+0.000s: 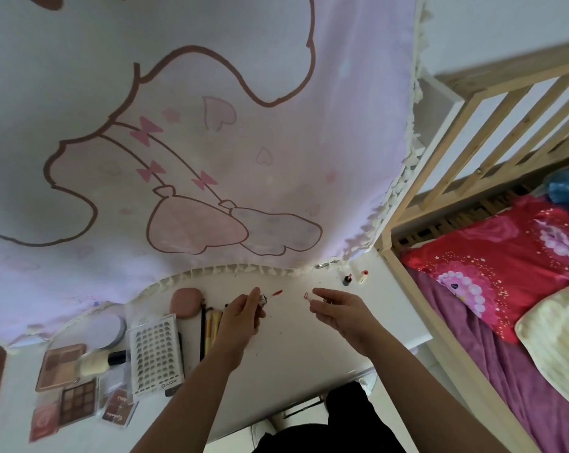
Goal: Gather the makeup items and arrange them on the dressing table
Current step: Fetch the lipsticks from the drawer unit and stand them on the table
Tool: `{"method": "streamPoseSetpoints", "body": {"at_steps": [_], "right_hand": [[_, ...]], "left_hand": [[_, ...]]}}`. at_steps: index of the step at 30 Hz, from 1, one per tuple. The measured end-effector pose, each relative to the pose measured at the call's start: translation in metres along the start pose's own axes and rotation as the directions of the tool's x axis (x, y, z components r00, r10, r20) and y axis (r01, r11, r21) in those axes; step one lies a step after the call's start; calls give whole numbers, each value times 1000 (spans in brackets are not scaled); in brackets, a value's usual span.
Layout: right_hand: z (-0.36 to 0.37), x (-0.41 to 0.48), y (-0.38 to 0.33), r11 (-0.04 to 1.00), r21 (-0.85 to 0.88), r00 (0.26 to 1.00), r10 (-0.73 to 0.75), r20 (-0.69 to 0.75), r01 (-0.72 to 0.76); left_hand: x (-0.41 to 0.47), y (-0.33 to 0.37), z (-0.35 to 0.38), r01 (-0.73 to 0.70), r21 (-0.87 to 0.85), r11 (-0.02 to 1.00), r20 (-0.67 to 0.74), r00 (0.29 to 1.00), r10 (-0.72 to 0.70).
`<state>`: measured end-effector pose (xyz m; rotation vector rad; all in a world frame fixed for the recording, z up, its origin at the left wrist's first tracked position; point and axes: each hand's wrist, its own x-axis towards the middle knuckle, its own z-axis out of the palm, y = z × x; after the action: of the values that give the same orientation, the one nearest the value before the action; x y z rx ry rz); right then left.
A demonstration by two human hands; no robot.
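Head view – left hand (244,313) pinches a red-tipped wand (276,292) – right hand (338,310) pinches a small pale tube (306,296)

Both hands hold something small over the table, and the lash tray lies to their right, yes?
Not quite. In the head view the lash tray lies to their left. The left hand holds a wand, the right hand a tube, over the table.
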<state>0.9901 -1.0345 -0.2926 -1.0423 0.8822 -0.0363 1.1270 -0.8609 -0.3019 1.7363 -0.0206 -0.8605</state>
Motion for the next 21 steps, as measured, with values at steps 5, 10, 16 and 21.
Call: {"method": "streamPoseSetpoints", "body": {"at_steps": [5,10,16,21], "right_hand": [[-29,-6,10,990,-106,990,76,-122,-89],[-73,-4,20,950,-287,961,44,-273,-125],[-120,15,28,956,-270,913,-3,-408,-117],[-141,41,31,931,-345,891,-54,-452,-118]], "left_hand": [[7,-14,23,198,-359,912,181,974,-140],[18,-28,55,282,-385,879,287,942,-177],[28,-33,98,305,-285,909,325,922,-208],[42,-40,127,208,-41,977,248,950,-192]]}}
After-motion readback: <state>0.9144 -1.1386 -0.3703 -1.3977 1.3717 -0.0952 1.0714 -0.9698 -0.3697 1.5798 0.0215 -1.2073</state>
